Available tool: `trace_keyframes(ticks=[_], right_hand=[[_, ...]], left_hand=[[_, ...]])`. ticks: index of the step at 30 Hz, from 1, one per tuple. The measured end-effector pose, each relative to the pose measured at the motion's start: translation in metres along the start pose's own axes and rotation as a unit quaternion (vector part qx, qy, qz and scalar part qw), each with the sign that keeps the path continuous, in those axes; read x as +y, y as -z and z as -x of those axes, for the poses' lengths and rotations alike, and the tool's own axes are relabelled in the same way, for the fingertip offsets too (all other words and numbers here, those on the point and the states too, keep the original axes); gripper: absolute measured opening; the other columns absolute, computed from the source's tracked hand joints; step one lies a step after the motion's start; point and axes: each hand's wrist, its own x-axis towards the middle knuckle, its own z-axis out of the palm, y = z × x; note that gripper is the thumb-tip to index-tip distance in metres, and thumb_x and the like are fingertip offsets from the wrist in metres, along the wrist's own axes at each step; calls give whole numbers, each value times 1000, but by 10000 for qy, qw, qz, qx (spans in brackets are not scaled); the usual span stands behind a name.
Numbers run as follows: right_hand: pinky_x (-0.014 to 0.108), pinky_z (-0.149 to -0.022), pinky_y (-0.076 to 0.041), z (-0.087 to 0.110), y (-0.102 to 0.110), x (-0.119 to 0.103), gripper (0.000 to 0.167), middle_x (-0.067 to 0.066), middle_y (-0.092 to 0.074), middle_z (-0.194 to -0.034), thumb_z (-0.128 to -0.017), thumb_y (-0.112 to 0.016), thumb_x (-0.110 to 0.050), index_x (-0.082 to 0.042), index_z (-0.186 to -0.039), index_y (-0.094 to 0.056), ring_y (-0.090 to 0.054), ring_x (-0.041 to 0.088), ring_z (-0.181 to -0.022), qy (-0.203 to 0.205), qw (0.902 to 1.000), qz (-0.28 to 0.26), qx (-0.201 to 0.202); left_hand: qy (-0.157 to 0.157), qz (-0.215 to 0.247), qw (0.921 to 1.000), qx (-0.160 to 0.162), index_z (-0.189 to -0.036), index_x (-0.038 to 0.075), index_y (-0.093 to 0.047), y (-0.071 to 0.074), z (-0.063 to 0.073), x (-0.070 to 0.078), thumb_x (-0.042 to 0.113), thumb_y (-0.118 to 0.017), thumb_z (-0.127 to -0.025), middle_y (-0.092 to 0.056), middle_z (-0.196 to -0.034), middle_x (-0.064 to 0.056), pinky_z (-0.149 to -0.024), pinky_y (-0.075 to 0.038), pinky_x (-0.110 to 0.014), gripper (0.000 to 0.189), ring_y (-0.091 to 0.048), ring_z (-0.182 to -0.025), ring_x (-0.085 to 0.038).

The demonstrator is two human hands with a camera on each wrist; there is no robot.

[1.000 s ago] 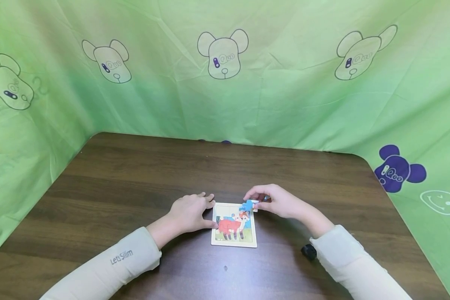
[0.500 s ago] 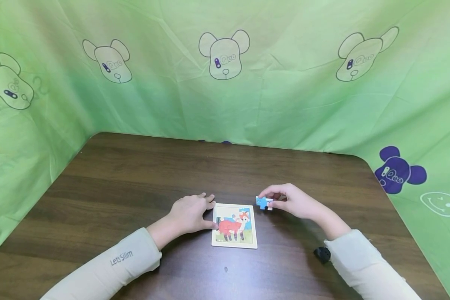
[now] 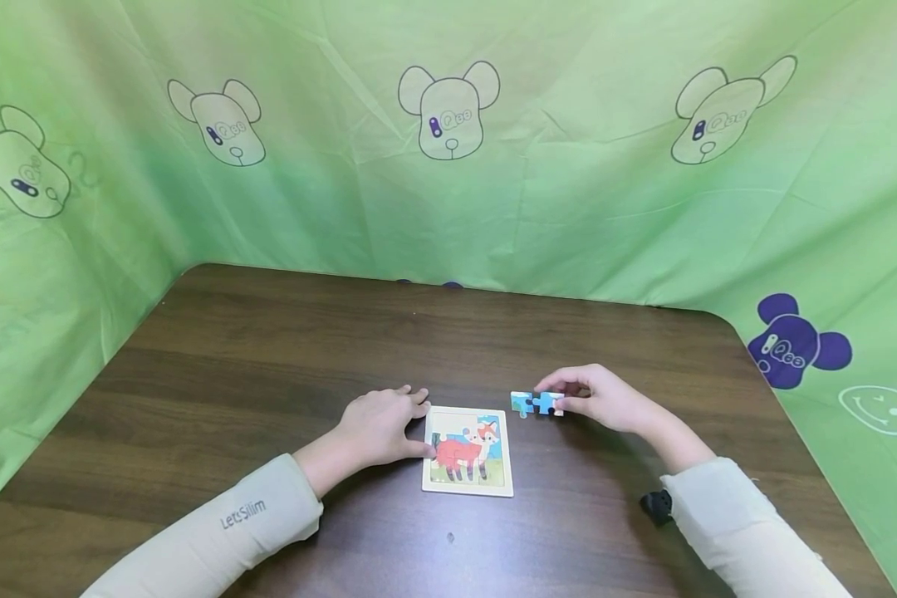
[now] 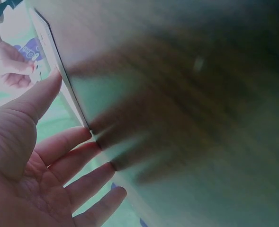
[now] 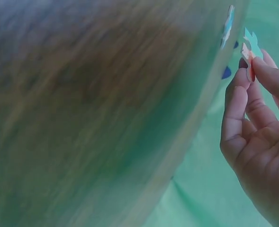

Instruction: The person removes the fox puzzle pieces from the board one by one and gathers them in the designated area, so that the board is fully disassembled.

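Observation:
A small wooden jigsaw board (image 3: pixel 467 492) with a red fox-like animal picture lies flat on the table; its upper-left part shows bare pale wood. My left hand (image 3: pixel 377 425) rests along its left edge, thumb on the rim and fingers straight, as the left wrist view also shows. To the right of the board, my right hand (image 3: pixel 598 399) pinches a blue puzzle piece (image 3: pixel 547 404) between thumb and fingers. Another puzzle piece (image 3: pixel 522 402), blue with some green, lies on the table just left of the held one. In the right wrist view the held piece (image 5: pixel 253 43) stands tilted.
The dark wooden table (image 3: pixel 306 332) reaches back to a green curtain (image 3: pixel 553 191) printed with bear faces, which surrounds it on the visible sides. A black object (image 3: pixel 656 507) sits at the right sleeve's cuff.
My right hand has moved right, away from the board's upper-right corner, with the puzzle piece in its grip. The second piece now shows beside it. My left hand has stayed in place.

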Motion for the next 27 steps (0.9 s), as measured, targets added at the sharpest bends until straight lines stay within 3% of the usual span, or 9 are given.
trace_keyframes(ticks=[12,21,27], right_hand=[[21,-70,-49,0,4,7,26,7,-73,-90,-90,-64,5,4,-115,-69,-58,3,-76,-188,9996,-59,-185],[21,-63,-46,-1,2,13,25,2,-63,-80,-87,-65,7,2,-112,-69,-53,1,-69,67,9994,295,140],[21,-63,-45,-2,2,13,25,3,-62,-83,-87,-66,6,1,-111,-70,-52,3,-69,90,9989,382,240]], left_hand=[[11,-11,10000,-45,-136,22,-63,-1,1,1,60,-73,-80,-53,-149,3,-94,-54,-49,69,-49,-140,-22],[-13,-15,10000,-27,-137,22,-62,0,-1,1,60,-74,-80,-53,-149,2,-93,-54,-50,69,-50,-139,-23],[-24,-16,10000,-29,-137,22,-62,0,-1,-1,59,-73,-80,-53,-149,1,-95,-53,-50,68,-49,-140,-23]])
